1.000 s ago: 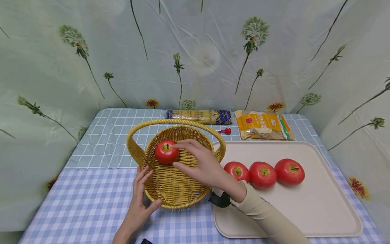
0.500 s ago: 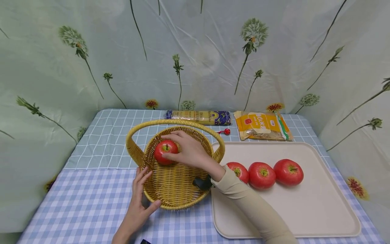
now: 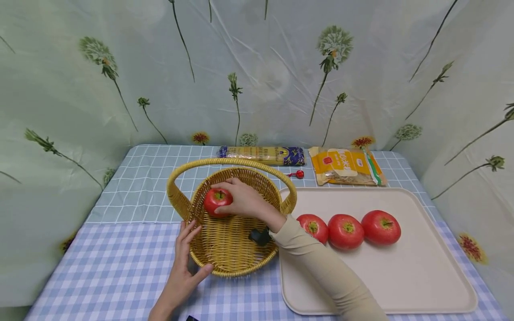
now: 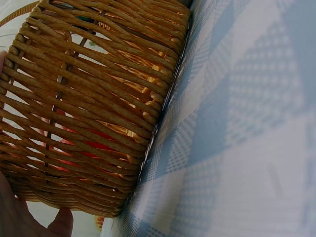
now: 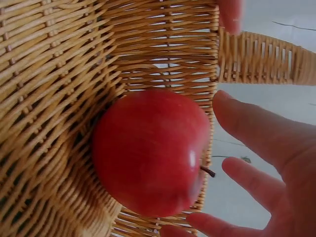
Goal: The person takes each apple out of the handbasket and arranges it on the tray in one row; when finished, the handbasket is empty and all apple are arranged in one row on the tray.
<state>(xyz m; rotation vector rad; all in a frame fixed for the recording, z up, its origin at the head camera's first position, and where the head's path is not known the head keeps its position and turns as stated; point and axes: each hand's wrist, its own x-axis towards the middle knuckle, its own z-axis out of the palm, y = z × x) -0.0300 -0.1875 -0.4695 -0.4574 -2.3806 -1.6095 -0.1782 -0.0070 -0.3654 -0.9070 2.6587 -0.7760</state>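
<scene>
A red apple [image 3: 215,199] sits inside the round woven basket [image 3: 225,263], near its left wall. My right hand [image 3: 245,199] reaches into the basket and holds the apple by its upper part, thumb on the near side and fingers beyond. In the right wrist view the fingers [image 5: 254,182] spread around the apple's stem end, and the apple [image 5: 148,153] lies against the wicker. My left hand [image 3: 182,265] rests with fairly straight fingers against the basket's left front side. The left wrist view shows the basket's outer wall [image 4: 94,98], with red showing through gaps.
A beige tray [image 3: 425,276] with three red apples [image 3: 346,232] stands to the right of the basket. Behind lie a noodle packet [image 3: 261,154], an orange food bag [image 3: 347,166] and a small red item [image 3: 297,174]. The basket's tall handle [image 3: 233,162] arches over its far side.
My right hand has moved left, from beside the apple to around it, thumb and fingers now at its sides. The apple, basket and left hand look unmoved.
</scene>
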